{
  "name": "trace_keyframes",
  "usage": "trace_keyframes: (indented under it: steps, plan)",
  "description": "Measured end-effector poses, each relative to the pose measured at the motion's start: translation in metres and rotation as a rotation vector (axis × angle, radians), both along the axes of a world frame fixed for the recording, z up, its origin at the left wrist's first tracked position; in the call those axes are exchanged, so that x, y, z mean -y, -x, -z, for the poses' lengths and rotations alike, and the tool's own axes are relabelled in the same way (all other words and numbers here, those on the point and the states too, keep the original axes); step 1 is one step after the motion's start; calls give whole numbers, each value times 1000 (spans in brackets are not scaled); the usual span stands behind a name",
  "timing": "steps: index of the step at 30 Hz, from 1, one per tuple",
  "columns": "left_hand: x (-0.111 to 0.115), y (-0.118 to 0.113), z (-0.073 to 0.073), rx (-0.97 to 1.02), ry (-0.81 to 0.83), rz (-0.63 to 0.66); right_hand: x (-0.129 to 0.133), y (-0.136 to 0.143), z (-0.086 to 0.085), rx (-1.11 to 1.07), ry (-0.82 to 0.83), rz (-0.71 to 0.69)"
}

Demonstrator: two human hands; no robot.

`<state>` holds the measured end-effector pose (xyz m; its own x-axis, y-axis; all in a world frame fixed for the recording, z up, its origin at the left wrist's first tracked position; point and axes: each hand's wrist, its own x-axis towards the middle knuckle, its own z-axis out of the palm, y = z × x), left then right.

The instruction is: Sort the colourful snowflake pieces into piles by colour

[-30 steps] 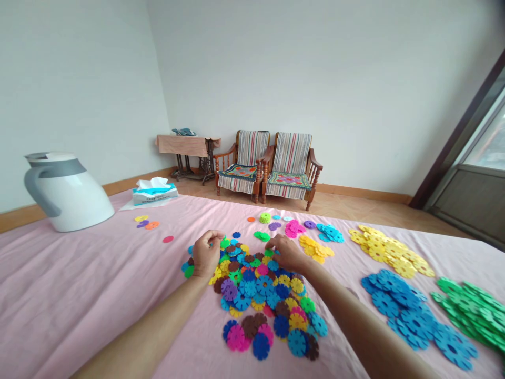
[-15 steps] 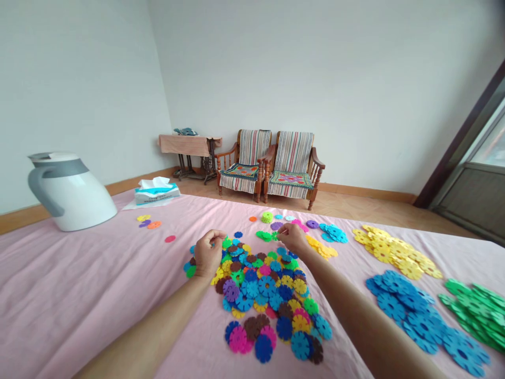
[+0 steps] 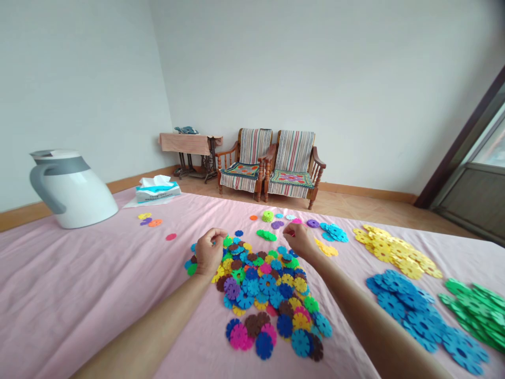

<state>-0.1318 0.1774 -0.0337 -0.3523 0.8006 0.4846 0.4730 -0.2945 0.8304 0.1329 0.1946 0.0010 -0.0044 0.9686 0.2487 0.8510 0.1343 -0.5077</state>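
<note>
Plastic snowflake discs (image 3: 263, 290) are heaped right of the tissue box (image 3: 158, 196), and nearer. Probably light and stiff, they are best pinched by the rim. On left hand (image 3: 209, 253) and right hand (image 3: 303, 242), fingers are curled; whether discs are held cannot be told.

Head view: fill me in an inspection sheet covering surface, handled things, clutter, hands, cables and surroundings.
Surface: wrinkled pink cloth.
Handled things: mixed disc pile in the middle; sorted yellow pile, blue pile and green pile to the right.
Clutter: white jug and tissue box, far left.
Hands: left hand at the mixed pile's left edge; right hand beyond the pile, near the small green discs. Both have bent fingers; whether either holds a disc cannot be told.
Cables: nothing seen.
Surroundings: two wooden chairs and a cloth-covered stand by the wall.
</note>
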Motion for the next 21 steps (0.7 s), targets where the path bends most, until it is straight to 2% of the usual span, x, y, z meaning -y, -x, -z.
trace_keyframes:
  steps: [4,8,14,18,21]
  plan:
    - [-1,0,1,1,-5,5,27,-19,-7,40,33,-102]
    - [-1,0,0,-4,-12,2,44,-28,0,47,85,-169]
    - [-1,-1,0,-17,-10,-2,52,-23,9,74,98,-242]
    - [-2,0,1,-23,-8,4,60,-15,2,37,83,-339]
    - [-3,1,2,-29,-6,8,65,-11,-6,-92,113,-479]
